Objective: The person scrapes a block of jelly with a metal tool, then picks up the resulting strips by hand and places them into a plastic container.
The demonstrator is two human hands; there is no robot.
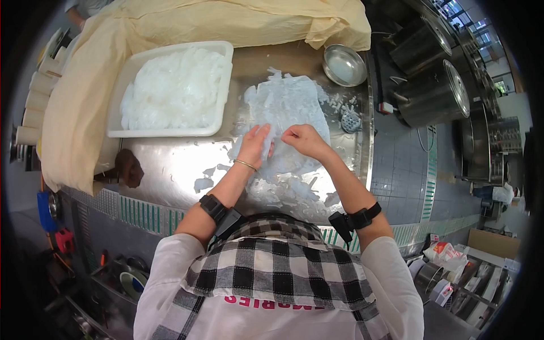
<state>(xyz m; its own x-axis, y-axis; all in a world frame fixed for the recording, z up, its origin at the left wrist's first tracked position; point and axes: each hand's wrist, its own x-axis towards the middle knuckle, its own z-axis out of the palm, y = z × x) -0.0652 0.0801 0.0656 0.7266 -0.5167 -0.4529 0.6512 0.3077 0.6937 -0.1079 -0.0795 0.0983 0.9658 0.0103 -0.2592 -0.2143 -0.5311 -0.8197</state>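
Observation:
A slab of translucent whitish jelly (289, 96) lies on the metal table, with ragged scraps around its edges. My left hand (255, 146), wearing a bangle at the wrist, closes around a pale, filmy jelly piece (272, 136) over the slab's near half. Just to the right, my right hand (306, 140) has its fingertips pinched together close to that piece. Whatever sits between those fingertips is too small to make out. A round perforated metal scraper (351, 120) rests beside the slab's right side, among short white shreds.
At the left stands a white plastic tray (226, 85) heaped with pale jelly. A metal bowl (344, 65) sits at the far right corner. Cream cloth (226, 22) drapes along the back and left. Large pots (433, 93) stand beyond the table's right edge (369, 141).

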